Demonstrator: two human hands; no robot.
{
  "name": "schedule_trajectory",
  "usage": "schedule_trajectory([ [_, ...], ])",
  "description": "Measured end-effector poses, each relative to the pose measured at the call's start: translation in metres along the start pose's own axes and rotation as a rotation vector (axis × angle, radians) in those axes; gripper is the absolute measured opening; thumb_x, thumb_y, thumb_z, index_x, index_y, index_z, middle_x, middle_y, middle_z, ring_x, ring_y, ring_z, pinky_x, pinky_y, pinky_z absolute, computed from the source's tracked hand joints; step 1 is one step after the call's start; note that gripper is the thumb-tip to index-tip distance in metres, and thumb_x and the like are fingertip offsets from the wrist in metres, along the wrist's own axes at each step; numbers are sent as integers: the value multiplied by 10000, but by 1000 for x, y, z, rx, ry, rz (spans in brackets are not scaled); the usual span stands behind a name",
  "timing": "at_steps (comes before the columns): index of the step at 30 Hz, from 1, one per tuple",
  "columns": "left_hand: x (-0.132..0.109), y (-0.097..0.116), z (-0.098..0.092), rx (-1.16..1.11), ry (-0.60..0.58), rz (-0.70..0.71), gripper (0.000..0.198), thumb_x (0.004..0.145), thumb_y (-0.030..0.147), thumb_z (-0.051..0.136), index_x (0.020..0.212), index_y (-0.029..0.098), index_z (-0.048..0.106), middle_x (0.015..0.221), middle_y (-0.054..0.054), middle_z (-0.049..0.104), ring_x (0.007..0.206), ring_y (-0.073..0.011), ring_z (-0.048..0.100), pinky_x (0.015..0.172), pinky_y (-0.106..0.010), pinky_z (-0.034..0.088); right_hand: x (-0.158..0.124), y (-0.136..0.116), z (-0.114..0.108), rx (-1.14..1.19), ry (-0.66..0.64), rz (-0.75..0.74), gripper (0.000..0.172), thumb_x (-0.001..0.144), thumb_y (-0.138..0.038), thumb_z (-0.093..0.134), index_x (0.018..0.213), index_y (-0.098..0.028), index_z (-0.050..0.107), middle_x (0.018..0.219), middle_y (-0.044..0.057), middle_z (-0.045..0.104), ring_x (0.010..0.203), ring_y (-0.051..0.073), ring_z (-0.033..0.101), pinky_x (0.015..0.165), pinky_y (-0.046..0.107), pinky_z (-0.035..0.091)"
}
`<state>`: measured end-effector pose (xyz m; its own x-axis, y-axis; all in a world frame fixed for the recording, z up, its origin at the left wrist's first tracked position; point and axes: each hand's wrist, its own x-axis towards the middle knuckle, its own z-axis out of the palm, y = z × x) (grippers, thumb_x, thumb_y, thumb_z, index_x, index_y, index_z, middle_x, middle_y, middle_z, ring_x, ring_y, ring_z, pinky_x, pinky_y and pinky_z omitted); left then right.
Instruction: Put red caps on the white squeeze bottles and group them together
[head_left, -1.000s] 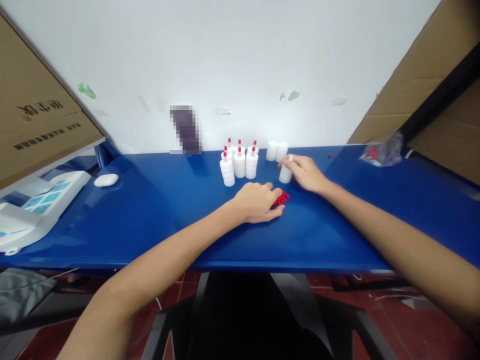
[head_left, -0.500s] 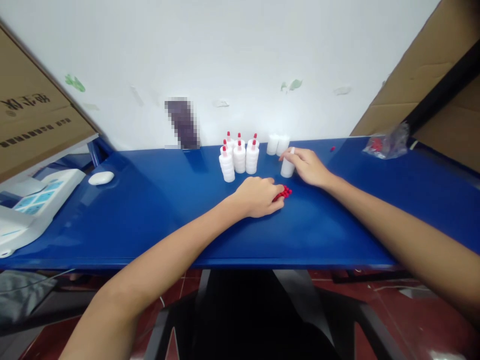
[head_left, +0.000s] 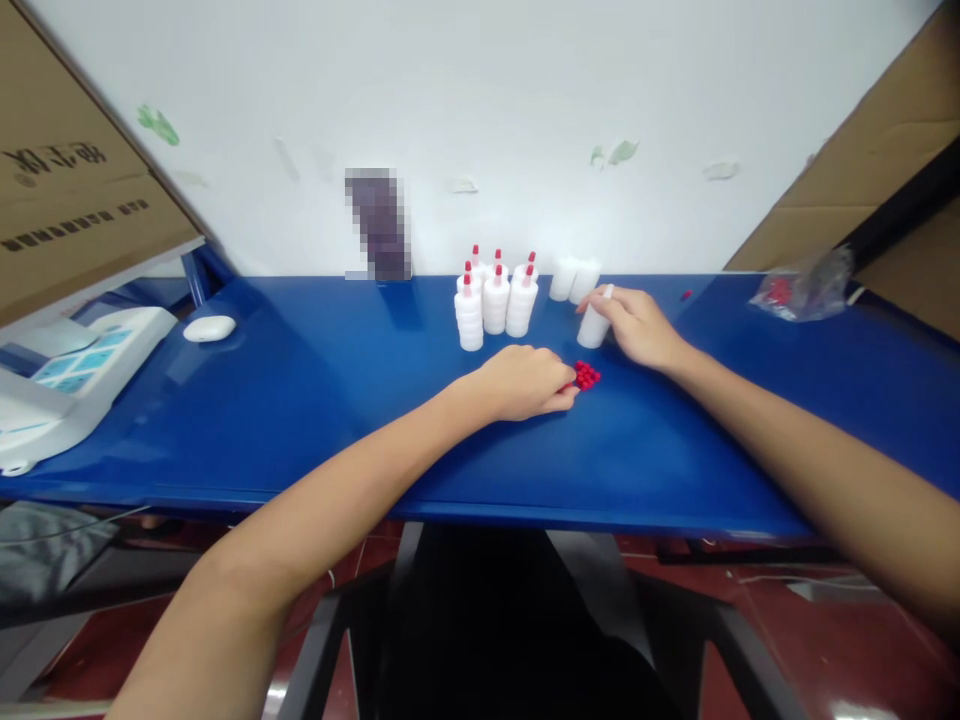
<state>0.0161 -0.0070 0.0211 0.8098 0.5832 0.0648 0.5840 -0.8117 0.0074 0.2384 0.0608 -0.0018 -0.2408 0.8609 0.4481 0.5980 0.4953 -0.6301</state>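
My left hand [head_left: 525,382] rests knuckles-up on the blue table [head_left: 315,400], fingers curled and pinched at the edge of a small heap of red caps [head_left: 586,375]. My right hand [head_left: 637,325] is wrapped round an uncapped white bottle [head_left: 592,327] standing just behind that heap. Several white bottles with red caps [head_left: 495,300] stand in a cluster to the left of it. Two more uncapped white bottles [head_left: 574,279] stand by the wall.
A white oval object [head_left: 210,327] and a white machine with blue buttons [head_left: 60,385] lie at the left end. Cardboard boxes [head_left: 67,190] lean at both sides. A clear bag with red caps [head_left: 802,290] and one stray red cap [head_left: 685,295] lie at the right.
The view has shifted a little; both hands stay at the same spots. My left fingers have drawn back, so more of the red caps shows.
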Motion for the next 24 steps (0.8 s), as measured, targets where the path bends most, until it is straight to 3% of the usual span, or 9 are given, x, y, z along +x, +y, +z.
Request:
schedule_trajectory([
  [4, -1, -2, 0, -52, -19, -17, 343, 1007, 332, 457, 782, 166, 655, 838, -75, 691, 727, -202, 643, 579, -293, 314, -1, -3, -1, 8, -8, -5, 378, 968, -466, 478, 867, -210, 738, 890, 66, 751, 826, 258, 673, 782, 375, 497],
  [9, -4, -10, 6, -157, 36, 14, 332, 972, 325, 492, 698, 171, 598, 739, -37, 632, 638, -154, 562, 549, -289, 260, -6, -12, 2, -56, -86, -68, 249, 862, -454, 667, 933, -219, 707, 951, 55, 759, 858, 266, 682, 785, 380, 509],
  [12, -7, -15, 8, -218, 77, 42, 347, 966, 325, 498, 657, 174, 552, 682, -10, 584, 580, -126, 487, 542, -288, 251, -9, -18, 4, -110, -125, -108, 235, 858, -435, 668, 945, -220, 708, 997, 62, 772, 914, 286, 700, 826, 394, 515],
  [16, -11, -21, 7, -227, 228, 42, 353, 964, 299, 496, 633, 176, 499, 654, 6, 555, 557, -110, 430, 561, -293, 269, -13, -36, 2, -163, -91, -143, 286, 907, -386, 595, 1114, -227, 710, 1102, 74, 774, 933, 294, 723, 835, 407, 529],
  [20, -15, -27, 1, -176, 425, 7, 344, 986, 295, 444, 668, 184, 513, 672, -1, 570, 592, -117, 464, 595, -286, 332, -23, -62, 2, -226, -130, -323, 319, 928, -339, 568, 1207, -250, 691, 1210, 78, 752, 1080, 319, 700, 933, 443, 523],
  [24, -18, -32, -5, -61, 530, 26, 342, 985, 303, 408, 688, 192, 536, 667, -11, 575, 614, -130, 495, 586, -292, 341, -31, -76, 6, -288, -139, -394, 381, 951, -304, 508, 1310, -278, 632, 1204, 77, 745, 1067, 322, 686, 887, 467, 536],
])
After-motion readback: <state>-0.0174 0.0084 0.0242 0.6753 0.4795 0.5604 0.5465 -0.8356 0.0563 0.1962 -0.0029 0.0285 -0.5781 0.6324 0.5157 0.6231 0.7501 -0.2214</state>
